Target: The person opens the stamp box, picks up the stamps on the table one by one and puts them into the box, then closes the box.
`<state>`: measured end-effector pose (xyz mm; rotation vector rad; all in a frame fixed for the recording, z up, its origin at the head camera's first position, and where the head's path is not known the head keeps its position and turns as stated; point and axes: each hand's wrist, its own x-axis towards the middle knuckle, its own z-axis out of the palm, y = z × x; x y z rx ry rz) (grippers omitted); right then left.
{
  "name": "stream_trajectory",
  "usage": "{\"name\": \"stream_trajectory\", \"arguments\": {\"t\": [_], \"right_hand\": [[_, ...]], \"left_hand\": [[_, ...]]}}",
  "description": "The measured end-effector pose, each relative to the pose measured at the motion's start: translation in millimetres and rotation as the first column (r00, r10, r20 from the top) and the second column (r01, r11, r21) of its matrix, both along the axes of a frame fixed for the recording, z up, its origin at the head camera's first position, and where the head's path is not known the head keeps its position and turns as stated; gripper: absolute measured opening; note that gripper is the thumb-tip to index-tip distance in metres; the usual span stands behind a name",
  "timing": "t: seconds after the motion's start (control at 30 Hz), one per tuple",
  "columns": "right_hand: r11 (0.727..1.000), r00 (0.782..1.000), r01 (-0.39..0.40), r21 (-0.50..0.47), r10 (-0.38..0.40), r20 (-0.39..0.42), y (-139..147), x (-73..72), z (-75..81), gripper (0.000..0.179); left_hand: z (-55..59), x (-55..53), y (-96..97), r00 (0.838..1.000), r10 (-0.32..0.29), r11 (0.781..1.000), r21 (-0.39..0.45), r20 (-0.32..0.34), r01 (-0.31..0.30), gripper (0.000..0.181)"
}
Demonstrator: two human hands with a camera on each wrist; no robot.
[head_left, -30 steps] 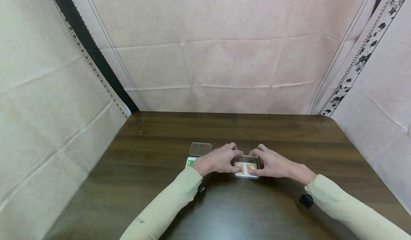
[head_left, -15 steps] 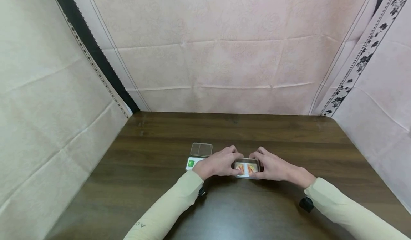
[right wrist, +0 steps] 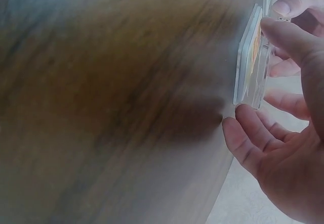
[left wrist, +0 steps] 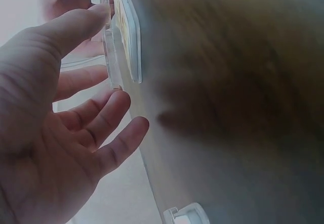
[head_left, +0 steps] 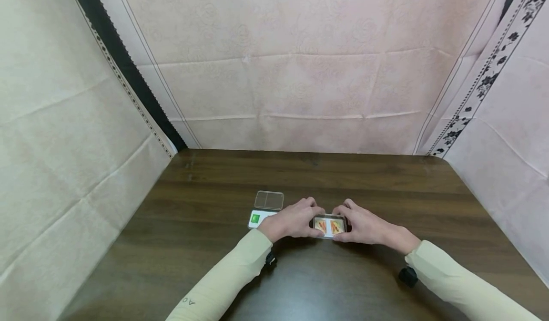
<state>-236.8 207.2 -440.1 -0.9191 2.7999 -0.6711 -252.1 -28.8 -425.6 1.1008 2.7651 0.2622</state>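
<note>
My left hand (head_left: 296, 219) and right hand (head_left: 370, 223) hold a clear plastic lid (left wrist: 112, 57) between them, thumbs on the near edge and fingers at the far edge and sides. Right under the lid lies a flat white case (right wrist: 245, 57) with rounded corners, showing two food pictures (head_left: 336, 226) side by side. In both wrist views the lid is close over the case, a narrow gap showing at its edge. The ring and little fingers of each hand spread away from the lid.
Left of my left hand lies a second white case (head_left: 251, 223) with a green picture, partly hidden by that hand. Behind it is a clear divided lid (head_left: 269, 200). The brown wood-grain table (head_left: 206, 178) meets pale cloth (head_left: 300, 97) at the back and sides.
Both hands have come down and slightly toward me with the clear lid, bringing it closer over the case. More of the second case now shows beside my left hand.
</note>
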Motion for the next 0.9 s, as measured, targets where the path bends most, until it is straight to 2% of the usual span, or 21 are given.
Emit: {"name": "stream_trajectory", "arguments": {"t": [0.9], "right_hand": [[1.000,1.000,-0.002,0.029,0.002,0.001,0.5,-1.8,-4.7,0.059]], "left_hand": [[-4.1,2.8,4.2,1.000,0.010,1.000,-0.030,-0.014,-0.011,0.060]]}}
